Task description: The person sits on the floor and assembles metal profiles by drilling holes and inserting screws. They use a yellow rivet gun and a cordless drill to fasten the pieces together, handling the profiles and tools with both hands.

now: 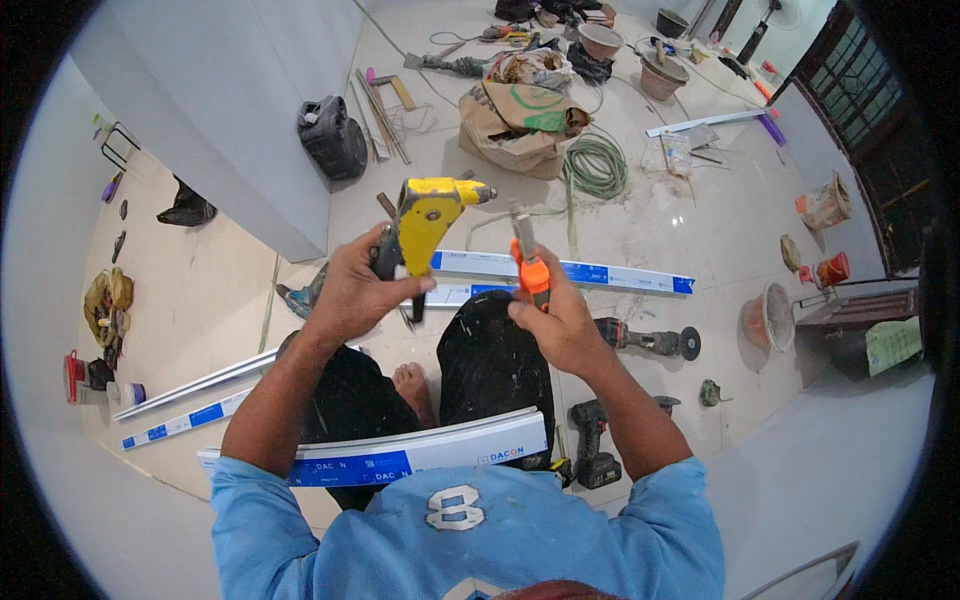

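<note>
My left hand is closed around the handle of a yellow hand riveter, held up with its nose pointing right. Facing it, my right hand grips orange-handled pliers, their metal jaws upward and close to the riveter's nose but apart from it. Across my lap lies a white channel strip with blue printed film. Beyond my knees, more white and blue strips rest on the tiled floor.
An angle grinder and a cordless drill lie to my right. More strips are at left. Ahead are a black bag, a brown paper sack and a coiled green hose. Buckets stand by the right wall.
</note>
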`<action>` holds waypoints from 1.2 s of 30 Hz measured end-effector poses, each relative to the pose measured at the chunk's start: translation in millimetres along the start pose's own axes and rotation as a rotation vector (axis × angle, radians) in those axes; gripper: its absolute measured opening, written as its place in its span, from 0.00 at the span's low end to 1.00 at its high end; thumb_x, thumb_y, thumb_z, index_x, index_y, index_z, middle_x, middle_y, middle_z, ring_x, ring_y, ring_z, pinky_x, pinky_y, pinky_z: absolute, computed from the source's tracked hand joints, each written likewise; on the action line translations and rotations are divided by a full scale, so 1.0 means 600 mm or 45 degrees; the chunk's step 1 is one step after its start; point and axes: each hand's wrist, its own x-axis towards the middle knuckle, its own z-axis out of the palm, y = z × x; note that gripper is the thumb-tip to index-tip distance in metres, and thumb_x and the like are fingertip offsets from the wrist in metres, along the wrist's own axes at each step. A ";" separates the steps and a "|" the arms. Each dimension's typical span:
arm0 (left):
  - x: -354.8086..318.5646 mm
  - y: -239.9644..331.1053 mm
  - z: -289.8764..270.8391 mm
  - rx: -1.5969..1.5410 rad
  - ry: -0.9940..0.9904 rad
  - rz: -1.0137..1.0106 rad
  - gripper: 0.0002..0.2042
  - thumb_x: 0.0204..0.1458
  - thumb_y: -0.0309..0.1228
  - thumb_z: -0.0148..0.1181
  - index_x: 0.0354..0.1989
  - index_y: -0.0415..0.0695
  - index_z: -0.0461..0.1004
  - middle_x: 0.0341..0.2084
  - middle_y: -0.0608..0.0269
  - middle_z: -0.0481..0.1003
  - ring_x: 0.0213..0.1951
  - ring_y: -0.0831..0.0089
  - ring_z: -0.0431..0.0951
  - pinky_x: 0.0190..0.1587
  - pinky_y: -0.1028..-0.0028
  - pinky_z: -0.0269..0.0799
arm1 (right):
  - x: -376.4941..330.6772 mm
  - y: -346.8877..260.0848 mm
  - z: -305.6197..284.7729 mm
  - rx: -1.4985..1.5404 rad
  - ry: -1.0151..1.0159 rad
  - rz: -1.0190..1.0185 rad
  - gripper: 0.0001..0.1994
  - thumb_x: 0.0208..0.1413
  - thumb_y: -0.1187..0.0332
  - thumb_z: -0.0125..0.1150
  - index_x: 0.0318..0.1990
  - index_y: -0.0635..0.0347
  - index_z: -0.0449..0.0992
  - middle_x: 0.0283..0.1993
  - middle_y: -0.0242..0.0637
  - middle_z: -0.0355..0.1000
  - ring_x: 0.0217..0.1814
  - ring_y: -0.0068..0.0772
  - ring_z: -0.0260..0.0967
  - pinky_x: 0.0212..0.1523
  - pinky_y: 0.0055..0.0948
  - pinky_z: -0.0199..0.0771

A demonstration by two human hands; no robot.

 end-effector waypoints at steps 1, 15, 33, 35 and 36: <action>0.000 -0.004 0.005 -0.079 -0.034 -0.046 0.28 0.50 0.35 0.87 0.56 0.39 0.80 0.38 0.62 0.86 0.33 0.78 0.84 0.35 0.74 0.82 | 0.007 0.012 0.002 -0.076 0.092 -0.090 0.37 0.64 0.75 0.64 0.79 0.69 0.57 0.65 0.51 0.71 0.67 0.44 0.73 0.68 0.41 0.73; -0.040 0.037 0.055 -0.879 -0.550 -0.453 0.31 0.49 0.33 0.85 0.59 0.40 0.74 0.38 0.47 0.89 0.15 0.85 0.73 0.20 0.84 0.69 | 0.106 0.051 -0.024 -0.735 0.706 -1.012 0.33 0.64 0.75 0.66 0.75 0.69 0.61 0.71 0.61 0.64 0.73 0.65 0.64 0.75 0.58 0.66; 0.010 -0.007 0.007 0.664 0.357 0.616 0.20 0.55 0.27 0.78 0.57 0.46 0.82 0.44 0.56 0.87 0.41 0.66 0.89 0.44 0.64 0.85 | 0.002 -0.017 0.049 0.335 -0.062 -0.012 0.18 0.63 0.71 0.64 0.58 0.63 0.71 0.46 0.36 0.74 0.48 0.31 0.75 0.54 0.37 0.76; 0.033 -0.016 -0.052 1.101 0.359 0.919 0.20 0.55 0.25 0.77 0.56 0.46 0.82 0.43 0.56 0.87 0.40 0.64 0.88 0.41 0.63 0.84 | -0.014 -0.013 0.044 0.483 -0.224 0.136 0.16 0.62 0.69 0.67 0.54 0.65 0.74 0.46 0.36 0.77 0.51 0.30 0.77 0.54 0.36 0.78; 0.039 -0.015 -0.070 1.325 0.360 1.068 0.19 0.55 0.24 0.76 0.56 0.46 0.82 0.42 0.56 0.86 0.39 0.64 0.88 0.40 0.63 0.83 | -0.016 -0.012 0.034 0.516 -0.336 0.265 0.16 0.62 0.69 0.67 0.54 0.65 0.74 0.47 0.37 0.77 0.52 0.30 0.78 0.54 0.37 0.79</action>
